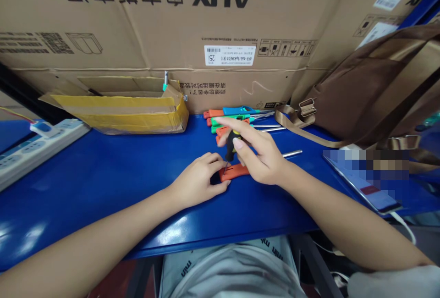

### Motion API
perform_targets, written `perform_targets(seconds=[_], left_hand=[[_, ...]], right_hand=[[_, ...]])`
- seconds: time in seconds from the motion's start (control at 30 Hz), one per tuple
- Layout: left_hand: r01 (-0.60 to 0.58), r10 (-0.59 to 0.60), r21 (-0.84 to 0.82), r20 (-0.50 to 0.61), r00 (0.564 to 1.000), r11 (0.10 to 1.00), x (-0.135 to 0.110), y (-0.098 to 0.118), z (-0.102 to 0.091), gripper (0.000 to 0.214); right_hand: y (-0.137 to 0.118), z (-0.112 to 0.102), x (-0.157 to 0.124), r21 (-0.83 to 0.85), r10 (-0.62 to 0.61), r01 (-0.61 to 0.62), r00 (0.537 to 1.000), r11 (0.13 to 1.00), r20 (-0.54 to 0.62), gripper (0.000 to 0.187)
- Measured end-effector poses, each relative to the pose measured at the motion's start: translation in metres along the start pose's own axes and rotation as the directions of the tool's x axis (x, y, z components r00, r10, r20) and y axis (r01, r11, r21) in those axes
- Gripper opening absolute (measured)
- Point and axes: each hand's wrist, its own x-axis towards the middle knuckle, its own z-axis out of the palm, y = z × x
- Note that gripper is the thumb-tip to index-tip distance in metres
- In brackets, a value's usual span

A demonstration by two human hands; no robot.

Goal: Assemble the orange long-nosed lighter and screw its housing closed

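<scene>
Orange lighter (235, 172) under two hands: left hand (199, 179), right hand (258, 156) gripping one screwdriver (229, 150).

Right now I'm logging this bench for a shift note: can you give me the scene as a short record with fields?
surface: blue metal workbench
left hand: pressing down one end of the orange plastic lighter body
right hand: gripping a small black-handled screwdriver, tip down on the lighter body
behind hands: pile of orange, green and blue long-nosed lighters
left rear: open cardboard box with yellow tape
far left: white power strip
right: brown bag
</scene>
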Motion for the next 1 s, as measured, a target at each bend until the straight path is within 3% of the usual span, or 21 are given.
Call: perform_targets(seconds=[0.17,0.23,0.4,0.6,0.67,0.73,0.83,1.0], left_hand=[[0.014,-0.014,-0.026,0.001,1.000,1.000,-0.0006,-0.0002,-0.0003,0.029],[0.012,-0.012,-0.017,-0.002,1.000,1.000,-0.0006,0.0000,-0.0008,0.028],[-0.013,0.013,0.007,0.006,1.000,1.000,-0.0002,0.0002,-0.0013,0.024],[-0.010,0.010,0.003,-0.024,1.000,1.000,-0.0013,-0.0012,0.0008,0.022],[-0.014,0.014,-0.003,-0.015,1.000,1.000,-0.0011,-0.0009,0.0005,0.023],[-0.012,0.012,-0.004,0.002,1.000,1.000,-0.0007,-0.0003,-0.0002,0.021],[-0.005,0.005,-0.006,0.006,1.000,1.000,-0.0004,0.0004,-0.0006,0.020],[-0.001,0.002,0.008,-0.019,1.000,1.000,-0.0011,0.0004,0.0003,0.020]], right_hand=[[0.0040,0.0041,-0.0004,-0.154,-0.065,0.039,0.984,0.987,-0.167,0.014],[0.0061,0.0031,-0.0026,-0.166,-0.061,0.035,0.986,0.985,-0.153,0.018],[0.0042,0.0011,-0.0048,0.041,-0.027,0.028,0.999,0.999,-0.033,0.040],[0.0010,0.0026,-0.0040,-0.271,-0.102,0.077,0.992,0.960,-0.078,0.025],[0.0008,0.0020,-0.0051,-0.278,-0.071,0.056,0.996,0.959,-0.046,0.033],[0.0000,0.0018,-0.0055,-0.175,-0.017,0.017,1.000,0.984,0.001,0.043],[-0.0008,0.0031,-0.0045,-0.068,-0.003,0.003,1.000,0.998,0.011,0.043],[0.0014,0.0036,-0.0039,-0.337,-0.126,0.092,0.989,0.937,-0.081,0.026]])
